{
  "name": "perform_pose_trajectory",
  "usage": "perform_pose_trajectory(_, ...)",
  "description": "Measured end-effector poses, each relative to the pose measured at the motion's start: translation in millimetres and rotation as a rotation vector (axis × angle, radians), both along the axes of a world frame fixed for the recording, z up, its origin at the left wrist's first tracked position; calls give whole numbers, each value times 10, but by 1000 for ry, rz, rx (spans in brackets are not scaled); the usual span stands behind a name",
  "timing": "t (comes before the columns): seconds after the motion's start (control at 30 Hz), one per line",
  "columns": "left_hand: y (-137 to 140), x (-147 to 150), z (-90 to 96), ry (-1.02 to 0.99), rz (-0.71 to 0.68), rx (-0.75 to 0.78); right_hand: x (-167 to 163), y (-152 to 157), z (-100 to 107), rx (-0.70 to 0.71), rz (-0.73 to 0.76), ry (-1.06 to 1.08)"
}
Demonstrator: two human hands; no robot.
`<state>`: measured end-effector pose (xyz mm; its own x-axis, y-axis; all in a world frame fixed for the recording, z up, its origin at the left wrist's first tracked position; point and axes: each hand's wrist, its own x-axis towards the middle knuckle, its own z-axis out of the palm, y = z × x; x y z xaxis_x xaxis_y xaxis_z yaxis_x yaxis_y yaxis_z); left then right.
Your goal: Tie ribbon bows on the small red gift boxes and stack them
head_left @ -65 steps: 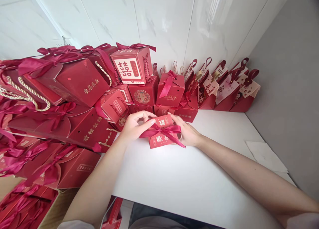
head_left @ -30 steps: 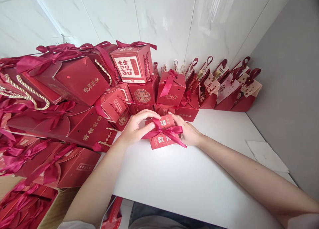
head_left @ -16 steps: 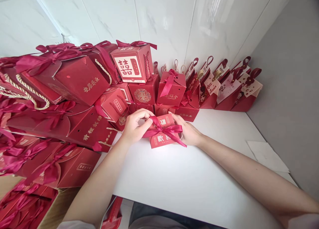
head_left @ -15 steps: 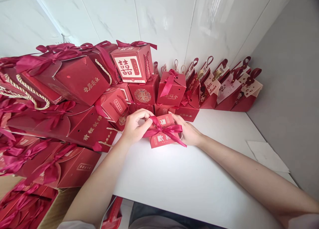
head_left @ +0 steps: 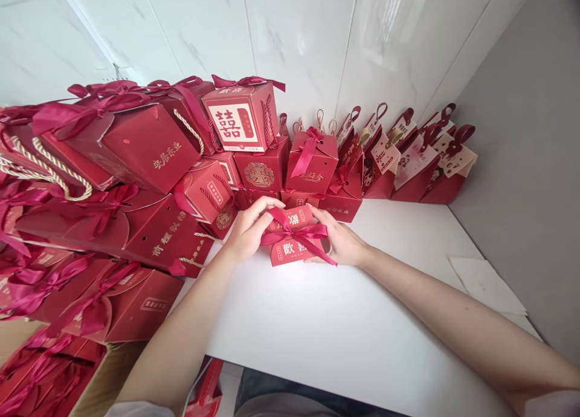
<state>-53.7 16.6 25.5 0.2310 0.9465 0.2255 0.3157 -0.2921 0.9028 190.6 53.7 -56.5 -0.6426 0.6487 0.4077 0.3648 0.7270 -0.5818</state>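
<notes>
Hands, two, bare, met over one small red gift box (head_left: 296, 245) that sat on the white table (head_left: 344, 326). Left hand (head_left: 247, 229): fingers curled over the box's left top edge, thumb and fingertips pinched on the satin ribbon (head_left: 294, 234) near its knot. Right hand (head_left: 339, 239): fingers wrapped against the box's right side, thumb at the top corner, steadying it; palm partly hidden behind the box. Ribbon: dark pink, tied across the lid, one tail trailing down over the front toward the right hand. Box front: pale label with two large characters. Just beyond the fingertips, touching or nearly so, stood a stacked bank of red boxes; uppermost among them a box with a large double-happiness label (head_left: 240, 119), and right of it a smaller cube with a ribbon bow (head_left: 312, 157). Farther beyond the right hand, along the tiled wall (head_left: 294, 36), ran a row of red favour bags with cream tags (head_left: 414, 157). Beside and outward of the left forearm lay a heap of larger red boxes with rope handles (head_left: 136, 163), some tilted, piled down to a cardboard carton (head_left: 104, 384). Well outward of the right forearm, sheets of white paper (head_left: 487, 281) lay flat on the table's edge by the grey wall.
</notes>
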Motion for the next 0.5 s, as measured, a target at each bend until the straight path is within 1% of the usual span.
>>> perform_pose_trajectory(0.07, 25, -28, -1, -106, -134, -114, 1, -1, 8, -14, 2, -10)
perform_pose_trajectory(0.1, 30, -35, 3, -156, -183, -143, 1, -2, 12, -22, 4, -15)
perform_pose_trajectory(0.17, 17, -25, 21, -191, -223, -147, 0, -6, 19, -32, 5, -23)
perform_pose_trajectory(0.23, -24, 16, 46, -131, -194, -132, -3, -11, 21, -35, 3, -21)
perform_pose_trajectory(0.3, -68, 68, 59, -34, -142, -121, -7, -14, 21, -35, 5, -16)
perform_pose_trajectory(0.37, -87, 104, 48, 20, -89, -97, -10, -14, 21, -33, 8, -10)
perform_pose_trajectory(0.43, -68, 107, 19, -6, -43, -79, -10, -12, 24, -29, 12, -13)
perform_pose_trajectory(0.5, -24, 80, -12, -83, -14, -95, -9, -12, 26, -28, 11, -20)
